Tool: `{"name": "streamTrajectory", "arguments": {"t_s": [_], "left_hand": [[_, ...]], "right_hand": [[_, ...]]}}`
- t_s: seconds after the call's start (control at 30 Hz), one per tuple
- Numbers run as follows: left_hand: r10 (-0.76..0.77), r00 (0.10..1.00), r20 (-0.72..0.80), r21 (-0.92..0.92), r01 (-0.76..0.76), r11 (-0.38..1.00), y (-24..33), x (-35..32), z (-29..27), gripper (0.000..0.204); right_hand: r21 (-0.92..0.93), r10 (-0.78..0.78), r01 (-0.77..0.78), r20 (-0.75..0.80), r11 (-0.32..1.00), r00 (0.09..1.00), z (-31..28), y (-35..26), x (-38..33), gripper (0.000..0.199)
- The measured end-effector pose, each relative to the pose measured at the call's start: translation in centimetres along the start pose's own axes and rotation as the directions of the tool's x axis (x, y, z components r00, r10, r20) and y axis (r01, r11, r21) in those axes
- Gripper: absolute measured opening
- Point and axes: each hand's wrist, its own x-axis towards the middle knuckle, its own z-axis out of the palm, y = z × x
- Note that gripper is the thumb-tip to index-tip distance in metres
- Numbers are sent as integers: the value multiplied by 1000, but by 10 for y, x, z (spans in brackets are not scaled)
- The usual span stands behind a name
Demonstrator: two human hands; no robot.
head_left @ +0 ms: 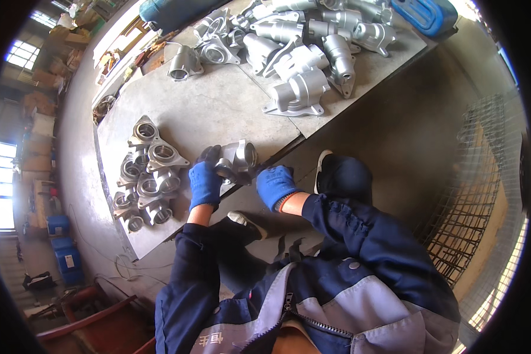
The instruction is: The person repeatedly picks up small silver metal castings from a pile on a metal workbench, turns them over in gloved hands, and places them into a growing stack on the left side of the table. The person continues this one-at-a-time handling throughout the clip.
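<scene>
both hands (205,183) hold casting (237,158) at plate edge (277,147)

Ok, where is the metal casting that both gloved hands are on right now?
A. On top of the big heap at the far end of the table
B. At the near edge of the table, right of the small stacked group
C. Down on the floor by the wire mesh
B: the left hand and right hand hold the casting at the table edge, right of the small stacked group.
</scene>
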Motion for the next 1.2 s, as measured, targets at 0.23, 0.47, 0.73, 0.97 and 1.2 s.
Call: {"name": "streamTrajectory", "arguments": {"t_s": [0.23, 0.47, 0.73, 0.97, 1.2], "left_hand": [[105, 992, 68, 127, -113, 985, -11, 5, -4, 60], [178, 956, 234, 156, -218, 963, -16, 14, -13, 68], [201, 967, 154, 102, -218, 971, -21, 8, -6, 67], [72, 994, 80, 31, -75, 997, -7, 3, -9, 61], [141, 986, 87, 50, -145, 988, -20, 1, -10, 57]], "right_hand": [[163, -244, 205, 275, 965, 930, -100, 12, 24, 27], [-173, -336, 342, 63, 924, 940, -96, 50, 69, 22], [-415, -229, 176, -81, 892, 970, -10, 61, 77, 14], [-487, -180, 237, 161, 841, 970, -21, 10, 17, 17], [168, -170, 170, -16, 971, 985, -56, 32, 7, 26]]}}
